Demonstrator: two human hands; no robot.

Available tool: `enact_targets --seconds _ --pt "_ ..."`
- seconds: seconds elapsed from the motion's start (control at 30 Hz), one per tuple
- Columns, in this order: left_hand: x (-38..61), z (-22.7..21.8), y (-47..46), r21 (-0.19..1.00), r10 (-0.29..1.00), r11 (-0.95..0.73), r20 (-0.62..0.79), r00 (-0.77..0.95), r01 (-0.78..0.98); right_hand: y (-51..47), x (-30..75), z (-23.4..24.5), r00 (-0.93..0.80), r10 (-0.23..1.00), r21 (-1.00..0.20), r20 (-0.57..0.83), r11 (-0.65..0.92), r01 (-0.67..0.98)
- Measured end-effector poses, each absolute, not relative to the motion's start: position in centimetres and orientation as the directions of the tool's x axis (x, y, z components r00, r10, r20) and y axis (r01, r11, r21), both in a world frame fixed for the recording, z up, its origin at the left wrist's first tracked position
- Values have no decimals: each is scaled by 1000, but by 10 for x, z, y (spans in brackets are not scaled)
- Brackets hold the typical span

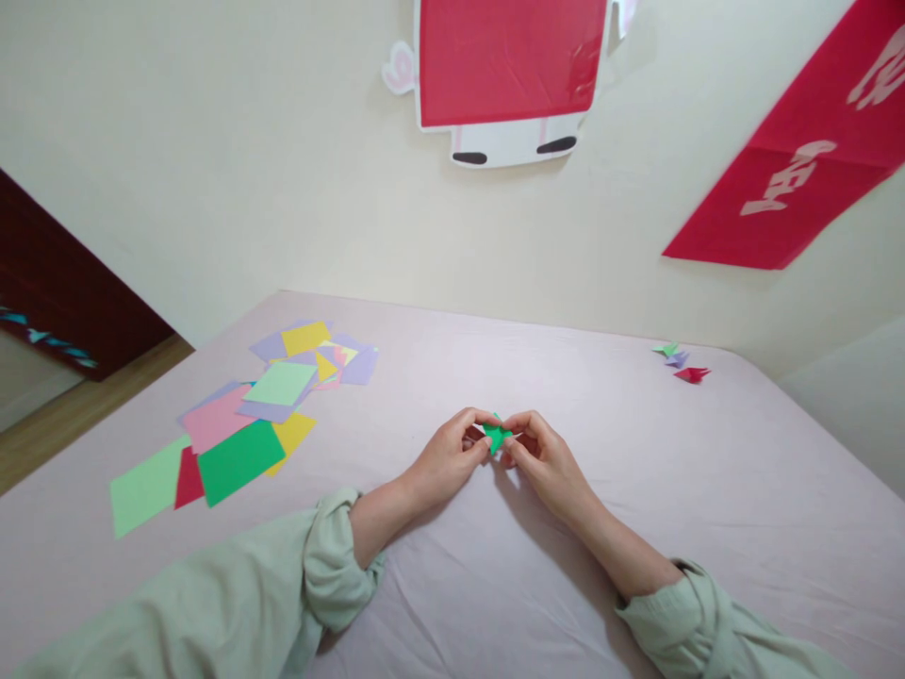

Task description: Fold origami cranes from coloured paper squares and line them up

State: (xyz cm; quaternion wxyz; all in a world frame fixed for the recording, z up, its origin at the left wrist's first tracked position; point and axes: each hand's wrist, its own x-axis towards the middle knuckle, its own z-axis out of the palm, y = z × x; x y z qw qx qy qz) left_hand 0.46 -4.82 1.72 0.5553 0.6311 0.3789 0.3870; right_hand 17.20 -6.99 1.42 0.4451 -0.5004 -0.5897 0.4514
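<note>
A small piece of folded green paper (497, 437) is held between my two hands, just above the pale cloth. My left hand (451, 459) pinches its left side between thumb and fingers. On the other side, my right hand (547, 462) grips the right edge, also with thumb and fingertips. The fingers cover parts of the folds, so its full shape is hidden.
Loose coloured paper sheets (240, 464) lie scattered on the left of the cloth-covered table (452, 358). At the far right sit a red folded paper figure (692, 375), a purple one (677, 359) and a green one (666, 349). A wall (318, 207) rises behind.
</note>
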Motion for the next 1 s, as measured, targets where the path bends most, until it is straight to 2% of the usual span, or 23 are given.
enact_targets --seconds 1.0 --pt "5 16 -46 985 907 -107 43 419 132 -71 173 20 -88 996 -967 30 51 248"
